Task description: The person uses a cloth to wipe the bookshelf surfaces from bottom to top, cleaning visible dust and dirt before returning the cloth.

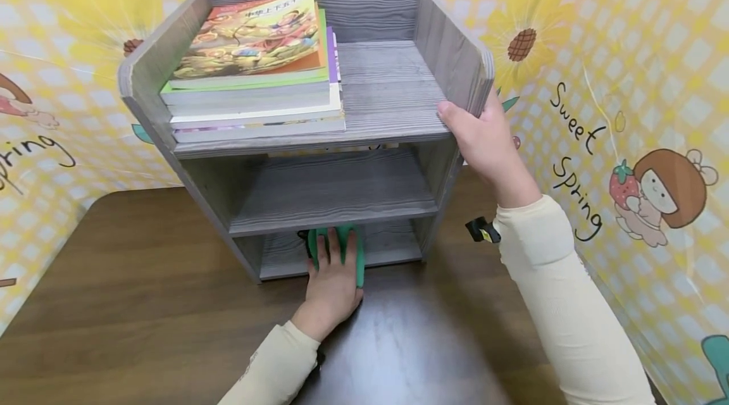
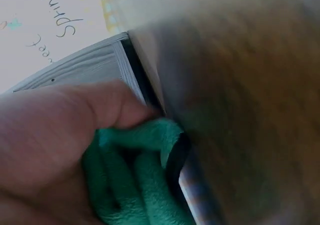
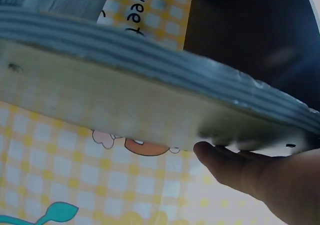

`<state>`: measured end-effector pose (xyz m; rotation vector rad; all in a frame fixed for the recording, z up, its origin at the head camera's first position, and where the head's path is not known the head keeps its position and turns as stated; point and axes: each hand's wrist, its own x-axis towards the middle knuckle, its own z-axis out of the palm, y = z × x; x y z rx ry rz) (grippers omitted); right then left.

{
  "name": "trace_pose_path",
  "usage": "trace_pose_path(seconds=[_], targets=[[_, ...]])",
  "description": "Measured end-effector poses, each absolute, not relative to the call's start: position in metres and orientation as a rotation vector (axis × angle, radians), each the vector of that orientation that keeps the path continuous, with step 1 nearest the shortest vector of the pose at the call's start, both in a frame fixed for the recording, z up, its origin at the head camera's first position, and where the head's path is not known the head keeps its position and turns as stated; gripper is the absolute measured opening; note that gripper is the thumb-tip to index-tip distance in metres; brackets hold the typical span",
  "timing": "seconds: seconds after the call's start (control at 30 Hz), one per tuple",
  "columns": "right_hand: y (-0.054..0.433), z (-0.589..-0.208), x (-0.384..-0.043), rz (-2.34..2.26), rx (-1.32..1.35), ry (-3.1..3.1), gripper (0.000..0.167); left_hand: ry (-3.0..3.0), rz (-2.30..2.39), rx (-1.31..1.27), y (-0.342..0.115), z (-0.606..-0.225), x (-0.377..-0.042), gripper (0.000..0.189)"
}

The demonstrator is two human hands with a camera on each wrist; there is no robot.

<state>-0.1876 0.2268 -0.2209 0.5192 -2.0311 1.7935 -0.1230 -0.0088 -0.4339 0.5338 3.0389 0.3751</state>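
Note:
A grey wood-grain shelf unit [image 1: 393,85] stands on the brown floor. At its bottom level my left hand [image 1: 332,285] holds a green cloth [image 1: 361,259], its fingers spread over the top. Up close in the left wrist view, the thumb presses on the folded green cloth [image 2: 150,185]. My right hand [image 1: 484,136] grips the front edge of the unit's right side panel [image 1: 455,57], thumb inside and fingers outside. The right wrist view has fingers of the right hand [image 3: 240,175] against the panel's outer face [image 3: 125,100].
A stack of books [image 1: 256,98] lies at the left of the top shelf, an orange-covered book [image 1: 256,38] uppermost. Below it is a middle shelf [image 1: 342,183]. Yellow checked wall covering [image 1: 569,38] with cartoon prints surrounds the unit. Brown wood-grain floor [image 1: 142,304] spreads in front.

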Motion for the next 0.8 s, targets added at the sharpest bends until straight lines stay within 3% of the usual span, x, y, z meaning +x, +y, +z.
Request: trace_pose_path(seconds=[0.17, 0.43, 0.7, 0.8], targets=[[0.228, -0.224, -0.187, 1.868, 0.505, -2.032, 0.044, 2.992, 0.712, 0.604, 0.000, -0.434, -0.127, 0.091], [0.225, -0.231, -0.190, 2.019, 0.584, -1.905, 0.048, 2.387, 1.585, 0.560, 0.040, -0.436, -0.145, 0.083], [0.228, -0.243, -0.191, 2.084, 0.525, -1.980, 0.051, 2.048, 1.764, 0.635, 0.073, -0.443, -0.154, 0.088], [0.228, -0.246, -0.192, 2.091, 0.573, -1.946, 0.053, 2.057, 1.841, 0.672, 0.083, -0.438, -0.159, 0.076]])
